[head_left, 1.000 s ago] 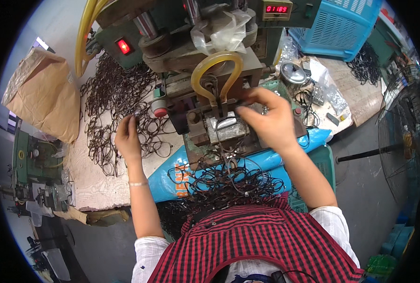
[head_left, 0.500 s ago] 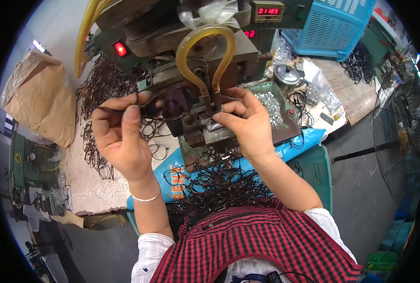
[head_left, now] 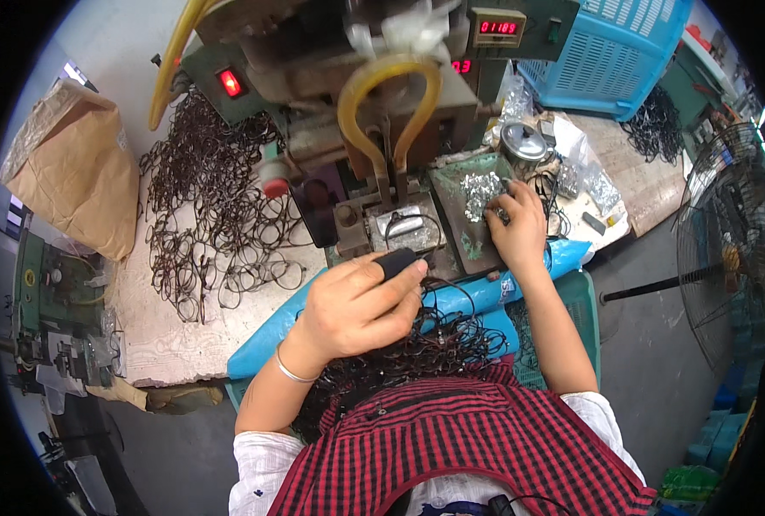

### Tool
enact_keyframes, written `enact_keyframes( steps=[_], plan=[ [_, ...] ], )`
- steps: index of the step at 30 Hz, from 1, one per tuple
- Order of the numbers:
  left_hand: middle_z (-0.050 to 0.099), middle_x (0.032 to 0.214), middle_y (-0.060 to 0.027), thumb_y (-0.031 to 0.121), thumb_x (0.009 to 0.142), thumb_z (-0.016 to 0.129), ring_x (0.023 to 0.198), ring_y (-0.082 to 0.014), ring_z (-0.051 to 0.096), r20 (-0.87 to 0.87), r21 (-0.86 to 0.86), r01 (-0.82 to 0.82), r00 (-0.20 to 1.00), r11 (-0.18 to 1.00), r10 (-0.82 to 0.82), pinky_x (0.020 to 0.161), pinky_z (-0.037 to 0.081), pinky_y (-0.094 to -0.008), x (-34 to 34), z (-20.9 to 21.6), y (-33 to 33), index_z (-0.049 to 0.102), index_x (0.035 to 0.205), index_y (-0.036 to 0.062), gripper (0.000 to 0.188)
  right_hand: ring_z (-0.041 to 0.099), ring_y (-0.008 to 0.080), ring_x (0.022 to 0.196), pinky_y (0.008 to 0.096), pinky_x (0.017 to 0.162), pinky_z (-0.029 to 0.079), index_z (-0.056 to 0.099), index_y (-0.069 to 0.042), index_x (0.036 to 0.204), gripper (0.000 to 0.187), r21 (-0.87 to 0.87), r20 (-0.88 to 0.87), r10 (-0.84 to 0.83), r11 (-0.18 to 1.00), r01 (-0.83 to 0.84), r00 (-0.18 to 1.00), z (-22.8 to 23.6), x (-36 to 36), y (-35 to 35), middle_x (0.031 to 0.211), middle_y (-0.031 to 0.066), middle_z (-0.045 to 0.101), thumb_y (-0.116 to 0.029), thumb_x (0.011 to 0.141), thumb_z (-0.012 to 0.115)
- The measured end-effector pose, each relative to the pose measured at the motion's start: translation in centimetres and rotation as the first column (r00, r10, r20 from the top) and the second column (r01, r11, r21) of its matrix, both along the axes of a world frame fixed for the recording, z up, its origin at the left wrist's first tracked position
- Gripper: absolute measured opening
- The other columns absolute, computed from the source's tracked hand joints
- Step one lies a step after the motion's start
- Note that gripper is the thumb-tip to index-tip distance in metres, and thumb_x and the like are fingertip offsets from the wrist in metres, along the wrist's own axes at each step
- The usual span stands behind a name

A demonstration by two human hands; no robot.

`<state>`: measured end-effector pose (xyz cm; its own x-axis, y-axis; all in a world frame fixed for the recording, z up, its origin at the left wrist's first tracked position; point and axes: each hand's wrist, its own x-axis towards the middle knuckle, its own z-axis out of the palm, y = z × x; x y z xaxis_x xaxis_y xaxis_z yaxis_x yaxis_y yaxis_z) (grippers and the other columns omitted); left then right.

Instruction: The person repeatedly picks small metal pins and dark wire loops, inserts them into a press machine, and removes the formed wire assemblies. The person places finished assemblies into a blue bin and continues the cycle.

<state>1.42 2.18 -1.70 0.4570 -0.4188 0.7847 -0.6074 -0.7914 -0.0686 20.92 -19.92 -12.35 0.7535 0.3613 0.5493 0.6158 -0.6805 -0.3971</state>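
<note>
My left hand point(head_left: 365, 301) is closed in a pinch just in front of the press, a black cover on one fingertip. It holds a thin dark eyeglass frame point(head_left: 441, 230), whose rim loops over the metal work block point(head_left: 395, 228) under the press tool. My right hand point(head_left: 520, 224) is at the right side of a green metal tray point(head_left: 473, 245), its fingers curled at a heap of small silvery metal parts point(head_left: 479, 191). Whether a part is between those fingers is hidden. More dark frames point(head_left: 399, 348) lie heaped on my lap side, beside a blue plastic sheet point(head_left: 266, 331).
The press has a curved yellow tube point(head_left: 391, 69) and a red button point(head_left: 275, 187). A large pile of frames point(head_left: 210, 206) covers the left bench, near a brown paper bag point(head_left: 73, 172). At right are a lidded metal pot point(head_left: 524, 142), a blue basket point(head_left: 597, 60) and a fan point(head_left: 722, 241).
My left hand has come right and toward me with the eyeglass frame, from the press's left side. My right hand has left the press tool and moved right to the metal parts.
</note>
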Motion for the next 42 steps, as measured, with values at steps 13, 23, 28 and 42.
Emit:
enact_keyframes(
  steps=[13,23,28,42],
  plan=[
    [0.072,0.115,-0.0117,0.003,0.083,0.074,0.101,-0.0308,0.068,-0.028,-0.456,-0.477,0.851,0.751,0.524,0.096,0.054,-0.0452,-5.0,-2.7,2.9,0.070,0.099,0.0041,0.016,0.070,0.0246,0.091,0.0338,0.086,0.053,0.077,-0.002,0.097,0.016,0.462,-0.306,0.110,0.886,0.046,0.946,-0.2,-0.6,0.1,0.096,0.0116,0.075,-0.005,0.084,0.070],
    [0.067,0.121,-0.0129,0.013,0.073,0.077,0.111,-0.0344,0.059,-0.213,0.025,-0.947,0.308,0.321,0.927,0.099,0.048,-0.0436,6.3,-12.8,18.8,0.074,0.102,0.0050,0.030,0.064,0.0100,0.082,0.0245,0.075,0.050,0.076,0.001,0.101,0.012,0.537,-0.299,0.257,0.841,-0.060,0.919,0.8,-1.5,1.5,0.090,0.0033,0.073,-0.003,0.091,0.070],
    [0.067,0.112,-0.0168,0.024,0.074,0.079,0.108,-0.0373,0.059,-0.499,0.030,-0.968,0.201,0.249,0.843,0.096,0.048,-0.0458,6.3,-18.0,19.5,0.069,0.094,0.0002,0.033,0.064,0.0078,0.084,0.0226,0.077,0.049,0.076,0.000,0.102,0.013,0.559,-0.463,0.177,0.819,0.131,0.869,1.2,-2.8,-2.5,0.094,0.0013,0.074,-0.002,0.090,0.072],
    [0.062,0.101,-0.0070,0.006,0.103,0.060,0.097,-0.0151,0.062,-0.079,-0.997,-0.074,0.977,-0.032,0.197,0.082,0.055,-0.0296,-2.5,-6.5,7.9,0.054,0.110,0.0032,0.009,0.071,0.0191,0.090,0.0304,0.082,0.053,0.066,0.002,0.102,0.019,0.713,-0.245,0.588,0.648,-0.267,0.771,8.6,-6.3,7.7,0.091,0.0105,0.073,-0.003,0.084,0.069]
  ],
)
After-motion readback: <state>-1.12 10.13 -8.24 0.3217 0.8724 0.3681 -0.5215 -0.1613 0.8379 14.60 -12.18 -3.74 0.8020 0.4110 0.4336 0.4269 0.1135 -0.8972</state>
